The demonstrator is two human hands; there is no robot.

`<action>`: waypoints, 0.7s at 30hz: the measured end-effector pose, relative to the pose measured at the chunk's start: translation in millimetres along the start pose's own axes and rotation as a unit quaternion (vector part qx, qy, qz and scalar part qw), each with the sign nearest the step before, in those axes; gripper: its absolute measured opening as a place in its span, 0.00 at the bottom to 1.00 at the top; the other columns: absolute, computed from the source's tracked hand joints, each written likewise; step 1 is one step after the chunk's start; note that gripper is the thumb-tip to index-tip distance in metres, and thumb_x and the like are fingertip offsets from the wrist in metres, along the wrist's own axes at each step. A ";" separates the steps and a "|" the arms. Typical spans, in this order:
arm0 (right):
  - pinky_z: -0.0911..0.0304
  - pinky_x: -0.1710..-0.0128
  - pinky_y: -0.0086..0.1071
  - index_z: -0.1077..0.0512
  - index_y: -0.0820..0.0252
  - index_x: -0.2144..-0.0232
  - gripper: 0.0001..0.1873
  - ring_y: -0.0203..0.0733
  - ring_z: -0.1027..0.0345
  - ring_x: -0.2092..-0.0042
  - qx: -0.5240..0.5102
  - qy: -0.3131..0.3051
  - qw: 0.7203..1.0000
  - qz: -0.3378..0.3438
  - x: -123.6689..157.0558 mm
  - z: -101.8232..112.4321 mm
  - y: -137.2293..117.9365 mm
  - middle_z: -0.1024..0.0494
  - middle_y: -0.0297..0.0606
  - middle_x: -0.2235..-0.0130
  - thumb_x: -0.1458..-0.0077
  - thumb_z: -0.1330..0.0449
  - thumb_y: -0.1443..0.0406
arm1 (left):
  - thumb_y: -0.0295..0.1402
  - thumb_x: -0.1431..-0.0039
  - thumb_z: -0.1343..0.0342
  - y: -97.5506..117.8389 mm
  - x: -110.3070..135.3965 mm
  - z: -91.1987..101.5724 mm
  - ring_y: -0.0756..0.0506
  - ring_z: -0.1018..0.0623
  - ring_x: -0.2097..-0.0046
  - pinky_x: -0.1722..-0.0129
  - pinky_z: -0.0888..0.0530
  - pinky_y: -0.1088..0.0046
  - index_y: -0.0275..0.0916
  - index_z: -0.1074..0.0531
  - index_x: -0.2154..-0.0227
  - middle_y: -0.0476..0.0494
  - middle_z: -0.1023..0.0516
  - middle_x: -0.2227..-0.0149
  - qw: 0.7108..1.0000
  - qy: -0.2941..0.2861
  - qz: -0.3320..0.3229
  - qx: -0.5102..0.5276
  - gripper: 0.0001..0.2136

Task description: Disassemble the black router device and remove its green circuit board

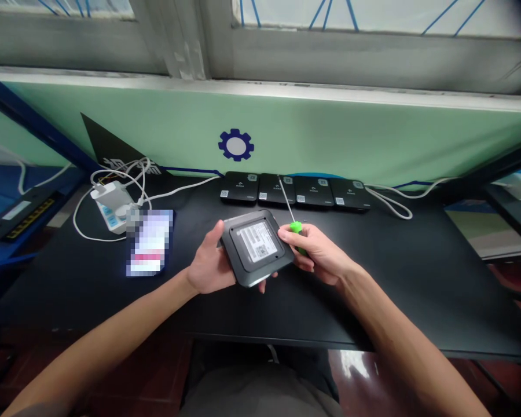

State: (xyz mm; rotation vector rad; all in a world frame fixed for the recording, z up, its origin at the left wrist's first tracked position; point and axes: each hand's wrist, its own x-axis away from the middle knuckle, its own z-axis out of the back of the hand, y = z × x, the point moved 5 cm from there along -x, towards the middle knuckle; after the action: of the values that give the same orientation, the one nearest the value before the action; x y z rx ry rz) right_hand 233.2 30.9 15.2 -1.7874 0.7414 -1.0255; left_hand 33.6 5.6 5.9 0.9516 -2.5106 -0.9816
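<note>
My left hand [209, 263] grips a dark grey square device [256, 248] from below and from its left side, holding it tilted above the black table [395, 272]. The device's underside faces me and carries a white label. My right hand [319, 252] is closed round a green-handled screwdriver [296, 229], and its fingers touch the device's right edge. The thin metal shaft points up and away toward the back of the table.
Several black boxes [293, 190] stand in a row at the table's back edge against a green panel. A phone [150, 242] lies at the left. Behind it sits a white power strip [113, 202] with white cables. A white cable [391, 202] loops at the right.
</note>
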 end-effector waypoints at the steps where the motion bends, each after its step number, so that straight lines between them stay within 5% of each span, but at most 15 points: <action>1: 0.58 0.81 0.28 0.23 0.56 0.63 0.24 0.28 0.56 0.82 -0.002 0.005 1.000 0.009 0.1 -1.6 -0.4 0.37 0.21 0.82 0.33 0.27 0.43 | 0.73 0.28 0.50 0.1 -1.0 0.5 0.23 0.16 0.37 0.47 0.16 0.45 0.43 0.31 0.24 0.24 0.23 0.28 0.999 0.014 -0.027 -0.013 0.45; 4: 0.55 0.78 0.29 0.23 0.56 0.62 0.24 0.29 0.54 0.82 0.010 0.015 0.999 0.026 2.3 -8.0 -0.3 0.35 0.22 0.83 0.32 0.28 0.43 | 0.70 0.27 0.49 -0.2 -2.6 -0.9 0.21 0.21 0.30 0.38 0.20 0.33 0.49 0.32 0.24 0.29 0.28 0.24 0.998 0.035 -0.047 0.006 0.40; 8: 0.49 0.77 0.32 0.24 0.56 0.69 0.28 0.32 0.46 0.81 0.128 0.050 0.990 0.043 8.3 -11.4 -2.8 0.29 0.28 0.80 0.31 0.31 0.40 | 0.64 0.23 0.52 2.7 -4.4 -3.2 0.22 0.19 0.32 0.40 0.22 0.21 0.64 0.45 0.19 0.36 0.30 0.22 0.996 0.047 -0.005 0.074 0.35; 14: 0.39 0.73 0.37 0.29 0.53 0.75 0.29 0.38 0.37 0.76 0.202 0.218 0.938 0.179 22.4 3.9 -26.6 0.30 0.31 0.78 0.29 0.30 0.44 | 0.69 0.22 0.58 0.2 -8.8 4.8 0.25 0.13 0.39 0.49 0.15 0.40 0.62 0.50 0.17 0.32 0.17 0.36 0.996 0.074 0.027 0.048 0.39; 18: 0.24 0.59 0.45 0.32 0.51 0.76 0.29 0.39 0.39 0.76 0.128 0.196 0.935 0.268 29.0 5.4 -40.5 0.35 0.29 0.78 0.23 0.36 0.48 | 0.71 0.23 0.58 -7.0 -8.1 2.5 0.25 0.12 0.42 0.54 0.13 0.44 0.58 0.49 0.16 0.30 0.16 0.39 0.998 0.055 0.033 0.006 0.41; 21: 0.22 0.52 0.49 0.32 0.51 0.75 0.28 0.38 0.39 0.75 0.121 0.152 0.938 0.286 31.4 2.3 -43.8 0.36 0.28 0.77 0.21 0.38 0.51 | 0.68 0.21 0.57 -11.0 -6.1 -0.4 0.25 0.13 0.42 0.57 0.12 0.48 0.56 0.48 0.16 0.29 0.18 0.38 0.998 0.047 0.036 -0.023 0.39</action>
State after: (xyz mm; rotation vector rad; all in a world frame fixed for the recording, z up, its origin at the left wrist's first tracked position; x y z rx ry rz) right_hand 252.4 23.7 65.0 -1.1063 1.1851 -0.9452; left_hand 43.5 3.4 -1.4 0.8679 -2.4167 -0.9467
